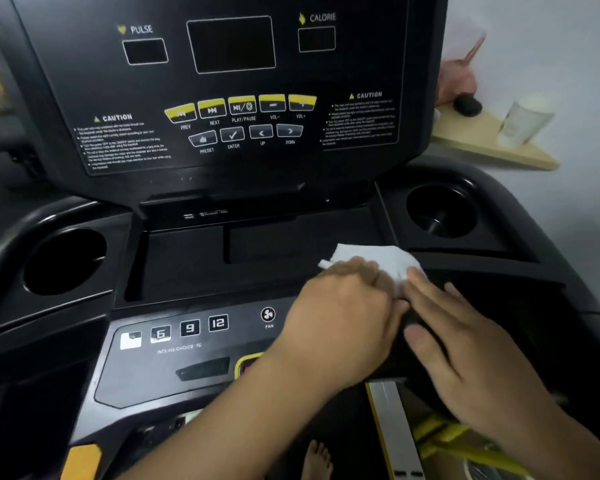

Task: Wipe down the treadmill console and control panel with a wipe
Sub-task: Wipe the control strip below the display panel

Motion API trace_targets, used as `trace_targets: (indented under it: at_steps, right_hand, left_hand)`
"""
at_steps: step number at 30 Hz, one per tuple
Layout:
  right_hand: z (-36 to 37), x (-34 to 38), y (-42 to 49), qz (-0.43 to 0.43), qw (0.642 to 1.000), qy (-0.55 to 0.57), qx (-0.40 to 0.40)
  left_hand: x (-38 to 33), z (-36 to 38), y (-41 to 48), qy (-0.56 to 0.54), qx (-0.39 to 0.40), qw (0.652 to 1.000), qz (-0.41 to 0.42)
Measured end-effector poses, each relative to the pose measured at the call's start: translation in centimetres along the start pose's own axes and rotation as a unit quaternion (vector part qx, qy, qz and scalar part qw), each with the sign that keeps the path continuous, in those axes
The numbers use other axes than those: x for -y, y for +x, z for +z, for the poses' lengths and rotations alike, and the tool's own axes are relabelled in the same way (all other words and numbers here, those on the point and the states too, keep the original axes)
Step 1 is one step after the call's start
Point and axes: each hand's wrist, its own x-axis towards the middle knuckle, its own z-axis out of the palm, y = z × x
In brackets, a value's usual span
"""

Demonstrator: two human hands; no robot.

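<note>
The black treadmill console (229, 161) stands upright at the back, with dark displays and yellow media buttons (241, 105). Below it lie a shallow tray (187, 265) and the lower control panel (174, 355) with incline keys and a fan button. A white wipe (378, 258) lies crumpled at the tray's right end. My left hand (340, 317) reaches in from the lower left, its fingers bent down over the wipe. My right hand (465, 341) lies flat beside it, straight fingertips touching the wipe's right edge. The hands hide the right part of the lower panel.
Round cup holders sit at the left (65, 261) and right (440, 211) of the tray. A wooden shelf (492, 143) at the back right carries a clear plastic cup (525, 119). A bare foot (317, 459) and a silver-yellow rail (392, 427) show below.
</note>
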Motion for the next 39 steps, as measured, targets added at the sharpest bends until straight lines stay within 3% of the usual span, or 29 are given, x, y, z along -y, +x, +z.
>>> trace_targets:
  at_steps: [2,5,9,14,16,22,28,33,39]
  right_hand:
    - [0.7,0.4,-1.5,-0.033,0.999,0.0,-0.039]
    - [1.1,1.1,-0.5,-0.012,0.998,0.011,-0.063]
    - [2.0,3.2,2.4,-0.005,0.999,-0.004,-0.044]
    - [3.2,4.5,-2.1,-0.063,0.995,-0.06,-0.045]
    - [3.0,3.7,-2.2,-0.056,0.994,-0.075,-0.056]
    - [2.1,3.2,2.0,0.009,0.991,-0.11,-0.075]
    - [2.7,1.6,-1.1,-0.039,0.994,-0.076,-0.074]
    - [1.8,1.7,2.5,-0.012,0.994,-0.063,-0.084]
    - [2.6,1.4,-1.5,-0.077,0.994,-0.063,-0.054]
  left_hand:
    - [-0.4,0.0,-1.7,0.003,0.015,0.999,0.031]
    - [0.3,0.8,-3.1,0.055,-0.003,0.998,0.027]
    - [1.1,1.2,-2.0,0.1,-0.002,0.995,-0.007]
    - [1.7,2.6,-7.6,0.072,0.006,0.997,0.007]
    - [1.6,3.0,-7.5,0.056,0.041,0.998,-0.005]
    - [1.4,2.5,-3.0,0.108,0.045,0.993,0.032]
    - [0.8,4.1,-5.3,0.057,0.006,0.998,0.035]
    - [0.3,3.5,-2.1,0.077,-0.01,0.997,0.018]
    - [-0.8,4.0,-6.3,0.044,-0.041,0.998,-0.013]
